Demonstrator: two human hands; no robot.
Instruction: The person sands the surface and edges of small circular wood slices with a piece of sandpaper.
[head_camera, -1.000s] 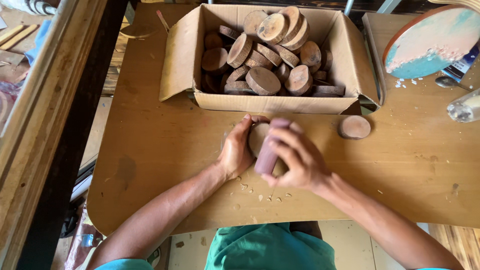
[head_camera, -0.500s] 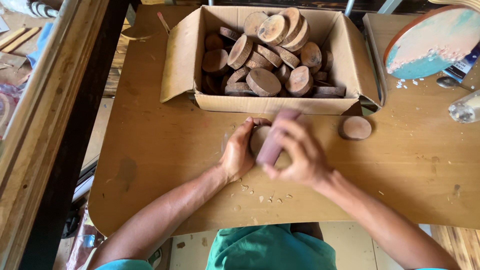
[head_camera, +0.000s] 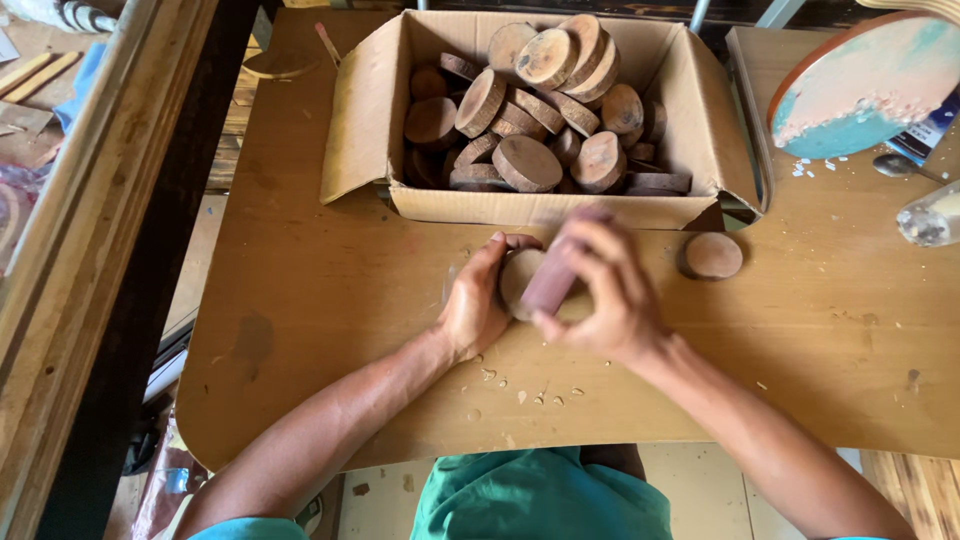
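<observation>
Wood disc (head_camera: 520, 280) gripped by left hand (head_camera: 478, 300), apparently.

A wooden table (head_camera: 320, 300) bears an open cardboard box (head_camera: 370, 120), a loose wood disc (head_camera: 713, 255) and scattered chips (head_camera: 530, 395).

Your way forward is blocked by the cardboard box (head_camera: 545, 208); a loose wood slice (head_camera: 713, 255) sits right; the desk (head_camera: 300, 300) lies open left.
</observation>
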